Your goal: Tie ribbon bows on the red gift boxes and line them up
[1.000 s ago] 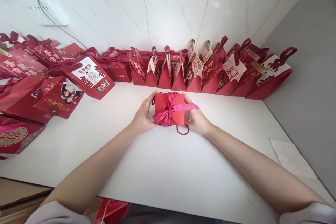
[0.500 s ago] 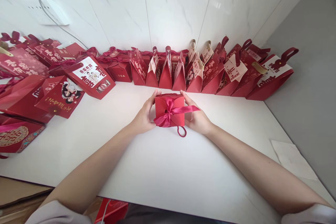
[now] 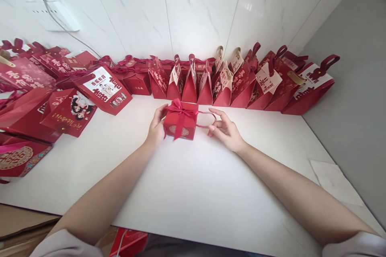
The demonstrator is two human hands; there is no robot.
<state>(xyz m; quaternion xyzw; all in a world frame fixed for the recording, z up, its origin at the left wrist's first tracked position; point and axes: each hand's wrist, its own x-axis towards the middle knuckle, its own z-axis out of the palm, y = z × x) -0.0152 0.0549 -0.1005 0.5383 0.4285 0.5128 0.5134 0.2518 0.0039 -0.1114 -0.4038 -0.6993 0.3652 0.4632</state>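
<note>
A small red box (image 3: pixel 188 118) with a round gold emblem on its front and a magenta ribbon bow (image 3: pixel 180 108) on top stands on the white table. My left hand (image 3: pixel 156 127) grips the box at its left side. From the right side of the box a dark red cord loop (image 3: pixel 206 126) sticks out toward my right hand (image 3: pixel 225 130). The fingers of my right hand are apart and curved beside the loop's end; whether they touch the cord is too small to tell.
Along the marble wall stands a row of red and cream gift boxes (image 3: pixel 205 90) with loop handles. More red boxes (image 3: pixel 70 114) are piled at the left of the white table (image 3: pixel 193 192). A flat pale sheet (image 3: pixel 336 180) lies at the right edge. A cable hangs from the socket panel (image 3: pixel 54 16).
The box has moved left and turned, so its emblem side now shows. My right hand has let go of the box and opened beside the cord loop, which now points right.
</note>
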